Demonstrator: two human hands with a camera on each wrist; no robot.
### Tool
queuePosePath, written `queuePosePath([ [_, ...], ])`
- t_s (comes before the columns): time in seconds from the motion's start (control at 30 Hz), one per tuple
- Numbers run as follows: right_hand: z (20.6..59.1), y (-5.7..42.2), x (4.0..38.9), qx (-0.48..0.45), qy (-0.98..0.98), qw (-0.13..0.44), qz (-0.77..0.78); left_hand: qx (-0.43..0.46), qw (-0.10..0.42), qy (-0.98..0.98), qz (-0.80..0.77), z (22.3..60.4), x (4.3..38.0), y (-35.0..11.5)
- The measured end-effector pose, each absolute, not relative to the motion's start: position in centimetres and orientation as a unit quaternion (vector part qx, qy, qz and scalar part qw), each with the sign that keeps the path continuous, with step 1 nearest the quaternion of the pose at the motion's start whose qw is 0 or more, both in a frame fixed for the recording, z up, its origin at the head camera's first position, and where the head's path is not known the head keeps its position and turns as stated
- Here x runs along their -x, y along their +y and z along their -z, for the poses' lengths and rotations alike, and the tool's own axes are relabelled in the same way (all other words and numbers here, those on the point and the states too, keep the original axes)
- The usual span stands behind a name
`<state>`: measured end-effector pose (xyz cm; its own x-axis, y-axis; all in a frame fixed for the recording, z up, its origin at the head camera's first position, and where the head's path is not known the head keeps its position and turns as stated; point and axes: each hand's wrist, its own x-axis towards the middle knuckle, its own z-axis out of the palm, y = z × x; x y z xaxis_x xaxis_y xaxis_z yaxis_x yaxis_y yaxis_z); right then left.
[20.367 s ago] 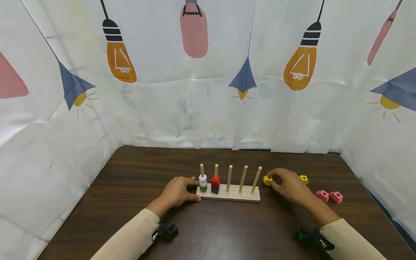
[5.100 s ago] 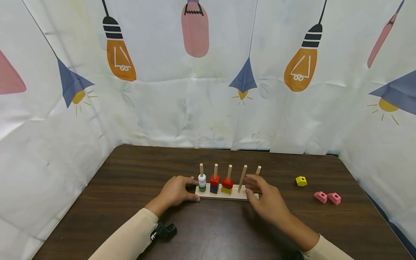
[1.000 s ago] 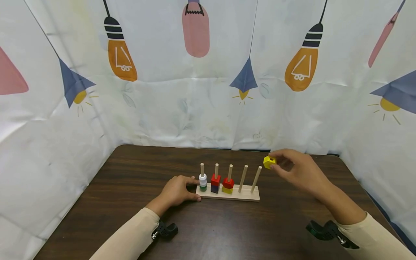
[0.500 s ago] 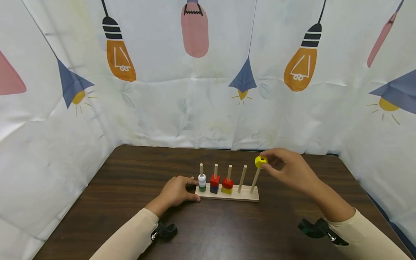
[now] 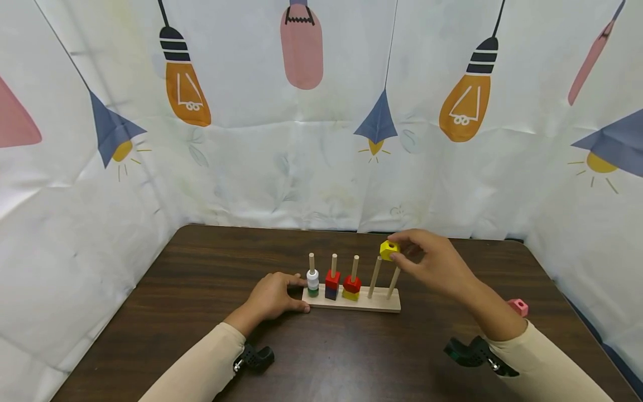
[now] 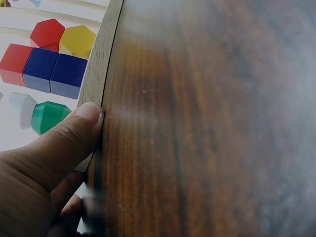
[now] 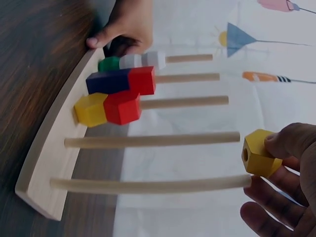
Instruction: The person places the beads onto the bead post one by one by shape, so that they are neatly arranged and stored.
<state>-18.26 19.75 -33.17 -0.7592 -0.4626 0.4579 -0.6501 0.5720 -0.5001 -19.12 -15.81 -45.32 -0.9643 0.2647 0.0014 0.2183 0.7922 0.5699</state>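
My left hand (image 5: 273, 296) grips the left end of a wooden peg board (image 5: 387, 305), its thumb against the front edge. In the right wrist view a yellow block with a hole (image 7: 260, 152) is pinched by my right hand (image 7: 291, 182), just off the tip of the bare fourth peg (image 7: 153, 140). Another bare peg (image 7: 148, 186) stands at the board's right end. The first peg bears green and white beads (image 5: 312, 279), the second a red cube (image 5: 332, 278) over dark blue. On the third, a red block (image 5: 353, 285) tops a yellow one (image 5: 350, 295).
A pink block (image 5: 518, 306) lies on the brown table (image 5: 341, 357) at the right, partly behind my right forearm. Beyond the table's back edge hangs a white curtain (image 5: 241, 173) with printed lamps.
Over the last second my right hand has carried the yellow block left, from beyond the fifth peg to the fourth. Since the oldest frame, yellow and red blocks have appeared on the third peg.
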Motion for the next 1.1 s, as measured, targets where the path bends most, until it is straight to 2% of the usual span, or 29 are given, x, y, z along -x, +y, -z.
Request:
queuePosePath([
  [0.27,33.2,18.6,18.3,-0.309,-0.878,0.123,-0.344,-0.127,0.040,0.947,-0.294,45.3,19.2,-15.8],
  [1.1,34.1,14.9,18.6,-0.314,-0.860,0.130,-0.381,-0.121,0.041,0.946,-0.299,45.4,19.2,-15.8],
])
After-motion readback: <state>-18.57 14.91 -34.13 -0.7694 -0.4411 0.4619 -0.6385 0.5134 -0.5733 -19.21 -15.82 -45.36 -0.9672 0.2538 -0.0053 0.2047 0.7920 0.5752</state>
